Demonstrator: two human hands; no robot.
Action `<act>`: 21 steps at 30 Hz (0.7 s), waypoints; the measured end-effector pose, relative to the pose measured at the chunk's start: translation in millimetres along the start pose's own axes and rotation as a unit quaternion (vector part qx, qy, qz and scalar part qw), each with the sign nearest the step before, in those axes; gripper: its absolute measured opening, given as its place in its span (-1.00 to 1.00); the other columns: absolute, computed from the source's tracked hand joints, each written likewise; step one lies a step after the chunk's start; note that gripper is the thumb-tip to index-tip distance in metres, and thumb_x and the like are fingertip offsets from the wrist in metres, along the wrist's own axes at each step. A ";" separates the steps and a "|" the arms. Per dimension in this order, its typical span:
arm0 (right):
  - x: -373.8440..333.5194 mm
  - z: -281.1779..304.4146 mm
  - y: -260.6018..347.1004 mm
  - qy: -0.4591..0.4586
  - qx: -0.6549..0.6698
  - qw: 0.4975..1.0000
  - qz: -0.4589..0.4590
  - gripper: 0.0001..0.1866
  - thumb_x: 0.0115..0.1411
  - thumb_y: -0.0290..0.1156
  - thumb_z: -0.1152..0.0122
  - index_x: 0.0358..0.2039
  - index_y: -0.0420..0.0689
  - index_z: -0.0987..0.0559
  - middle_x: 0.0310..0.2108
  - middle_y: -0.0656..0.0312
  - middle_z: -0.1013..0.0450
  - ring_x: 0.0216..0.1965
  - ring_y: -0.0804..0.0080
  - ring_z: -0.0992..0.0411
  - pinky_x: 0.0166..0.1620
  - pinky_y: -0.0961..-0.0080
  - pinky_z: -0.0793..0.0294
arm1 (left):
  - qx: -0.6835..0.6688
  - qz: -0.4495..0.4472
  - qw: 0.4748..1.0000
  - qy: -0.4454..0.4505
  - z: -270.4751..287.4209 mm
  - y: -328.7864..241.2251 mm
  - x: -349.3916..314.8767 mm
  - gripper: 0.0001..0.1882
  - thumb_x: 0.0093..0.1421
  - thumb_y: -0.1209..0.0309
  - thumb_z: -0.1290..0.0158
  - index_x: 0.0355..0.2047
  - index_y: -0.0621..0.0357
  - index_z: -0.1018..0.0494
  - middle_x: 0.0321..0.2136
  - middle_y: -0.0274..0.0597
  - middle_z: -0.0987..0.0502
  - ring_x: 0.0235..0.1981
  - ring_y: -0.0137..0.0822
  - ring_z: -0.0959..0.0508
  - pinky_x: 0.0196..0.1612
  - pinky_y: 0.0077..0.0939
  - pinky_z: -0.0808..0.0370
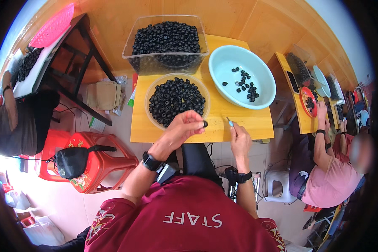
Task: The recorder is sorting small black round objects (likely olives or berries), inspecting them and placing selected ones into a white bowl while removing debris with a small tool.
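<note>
Between the thumb and forefinger of my left hand (182,128) is a small black ring-shaped part (205,124), held just above the table's front edge. My right hand (240,140) grips a slim tool with a light blue handle (230,123); its thin tip points up and left, apart from the part. Behind my left hand a round clear tub (147,94) is heaped with similar black parts. To its right, a pale blue basin (222,63) holds a scattering of them. A large clear rectangular bin (155,63) full of the same parts stands at the back.
Dark crumbs dot the yellow table (239,126). Red plastic stools (109,168) stand to my left, with a black pouch (71,161) on them. People sit at other tables on both sides; a red plate (305,101) lies on the right one. A wooden panel wall rises behind.
</note>
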State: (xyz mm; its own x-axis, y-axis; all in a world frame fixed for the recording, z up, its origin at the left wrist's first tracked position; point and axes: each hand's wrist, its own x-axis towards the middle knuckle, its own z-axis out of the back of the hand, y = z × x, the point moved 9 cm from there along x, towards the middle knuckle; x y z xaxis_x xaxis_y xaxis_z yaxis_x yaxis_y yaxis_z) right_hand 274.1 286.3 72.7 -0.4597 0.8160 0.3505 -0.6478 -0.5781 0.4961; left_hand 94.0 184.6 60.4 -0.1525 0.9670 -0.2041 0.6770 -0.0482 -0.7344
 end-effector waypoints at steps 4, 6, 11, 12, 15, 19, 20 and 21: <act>-9.0 -18.6 -14.7 -0.012 -0.058 0.998 -0.005 -0.78 0.21 -0.31 -0.05 -0.18 -0.05 -0.56 -0.46 0.07 -0.46 -0.45 0.01 -0.45 -0.42 0.18 -0.43 | 0.041 -0.048 0.998 -0.012 -18.9 -14.3 52.8 -0.89 0.11 0.56 -0.10 -0.36 0.21 -0.39 -0.41 -0.28 -0.48 -0.40 -0.42 -0.51 -0.24 -0.61 -0.47; -7.8 -18.5 -10.5 -0.007 -0.063 0.998 -0.004 -0.78 0.22 -0.31 -0.04 -0.18 -0.06 -0.56 -0.45 0.07 -0.46 -0.45 0.01 -0.45 -0.42 0.18 -0.43 | 0.062 -0.063 0.996 -0.024 -36.2 -19.4 80.6 -0.87 0.09 0.56 -0.11 -0.35 0.23 -0.39 -0.39 -0.26 -0.49 -0.39 -0.41 -0.52 -0.24 -0.60 -0.48; -8.2 -19.0 -4.7 -0.012 -0.064 0.998 0.025 -0.76 0.22 -0.30 -0.03 -0.17 -0.10 -0.55 -0.44 0.05 -0.46 -0.48 0.00 -0.45 -0.43 0.17 -0.42 | 0.121 -0.124 0.985 -0.025 -69.1 -25.2 123.8 -0.78 0.06 0.55 -0.14 -0.26 0.29 -0.42 -0.30 -0.19 -0.51 -0.35 -0.38 -0.56 -0.23 -0.58 -0.52; -9.5 -18.8 -6.1 -0.015 -0.060 0.998 0.022 -0.76 0.22 -0.31 -0.03 -0.17 -0.10 -0.55 -0.45 0.05 -0.46 -0.48 0.00 -0.45 -0.43 0.17 -0.42 | 0.120 -0.112 0.986 -0.011 -76.1 -20.7 121.4 -0.76 0.07 0.55 -0.14 -0.23 0.31 -0.42 -0.29 -0.18 -0.51 -0.33 -0.37 -0.57 -0.23 -0.57 -0.53; -9.3 -17.4 -6.0 -0.014 -0.056 0.998 0.013 -0.77 0.22 -0.33 -0.03 -0.17 -0.11 -0.55 -0.45 0.05 -0.45 -0.48 -0.01 -0.45 -0.44 0.17 -0.42 | 0.145 -0.087 0.986 -0.002 -69.4 -7.5 105.7 -0.75 0.07 0.56 -0.14 -0.21 0.33 -0.43 -0.28 -0.17 -0.52 -0.33 -0.36 -0.58 -0.24 -0.56 -0.54; -7.9 -16.1 -5.8 -0.012 -0.055 0.998 0.008 -0.78 0.22 -0.35 -0.03 -0.17 -0.11 -0.55 -0.46 0.05 -0.45 -0.48 -0.01 -0.45 -0.44 0.18 -0.42 | 0.218 -0.108 0.970 -0.015 -15.0 -6.9 72.0 -0.82 0.09 0.55 -0.12 -0.28 0.33 -0.46 -0.37 -0.20 -0.54 -0.39 -0.42 -0.57 -0.27 -0.57 -0.54; -7.2 -17.2 -7.8 -0.011 -0.054 0.998 0.004 -0.78 0.22 -0.35 -0.03 -0.17 -0.11 -0.55 -0.46 0.05 -0.45 -0.48 -0.01 -0.45 -0.44 0.18 -0.42 | 0.262 -0.122 0.957 -0.030 -1.2 -17.6 59.1 -0.84 0.09 0.55 -0.12 -0.30 0.31 -0.48 -0.40 -0.24 -0.55 -0.40 -0.46 -0.56 -0.29 -0.60 -0.53; -6.9 -16.9 -6.8 -0.011 -0.056 0.998 0.008 -0.77 0.22 -0.35 -0.04 -0.17 -0.11 -0.55 -0.45 0.05 -0.45 -0.48 0.00 -0.45 -0.44 0.18 -0.42 | 0.295 -0.137 0.944 -0.060 15.9 -27.7 46.8 -0.86 0.09 0.55 -0.12 -0.31 0.28 -0.50 -0.40 -0.27 -0.56 -0.40 -0.48 -0.56 -0.32 -0.63 -0.51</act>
State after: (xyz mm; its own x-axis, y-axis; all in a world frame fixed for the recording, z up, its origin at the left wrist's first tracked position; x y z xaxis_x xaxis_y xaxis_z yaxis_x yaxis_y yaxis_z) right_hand 271.4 284.7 53.4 -0.4590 0.8052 0.3755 -0.7039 -0.5874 0.3993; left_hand 56.7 227.3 60.9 -0.3674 0.9301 -0.0002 0.0870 0.0341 -0.9956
